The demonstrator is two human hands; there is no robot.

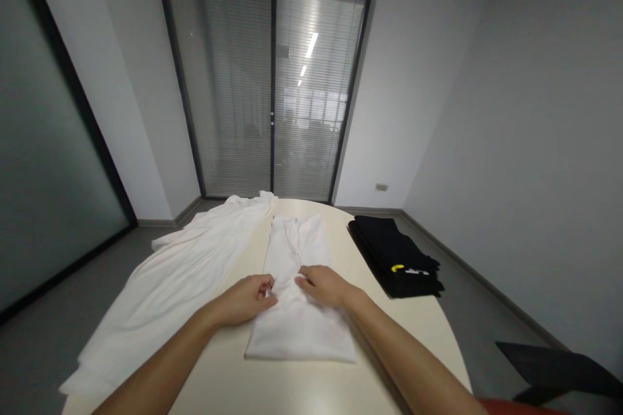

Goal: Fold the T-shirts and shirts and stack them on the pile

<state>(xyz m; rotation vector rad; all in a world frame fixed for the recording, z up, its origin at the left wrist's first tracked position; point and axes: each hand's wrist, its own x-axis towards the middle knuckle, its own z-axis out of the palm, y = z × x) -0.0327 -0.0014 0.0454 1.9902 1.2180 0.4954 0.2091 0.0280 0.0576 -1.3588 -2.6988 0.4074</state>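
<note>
A white garment, folded into a long flat strip, lies lengthwise on the table in front of me. Its cloth is wrinkled around the middle, and a crease runs down its far half. My left hand is at the strip's left edge, fingers curled in and thumb close to them, gripping the cloth there. On the right side of the middle, my right hand pinches a bit of the same fabric between thumb and fingers. The fingertips' exact hold is partly hidden.
More white cloth is spread along the table's left side, hanging over its edge. A stack of folded black garments with a yellow mark sits at the right of the cream table. A dark chair part shows at lower right.
</note>
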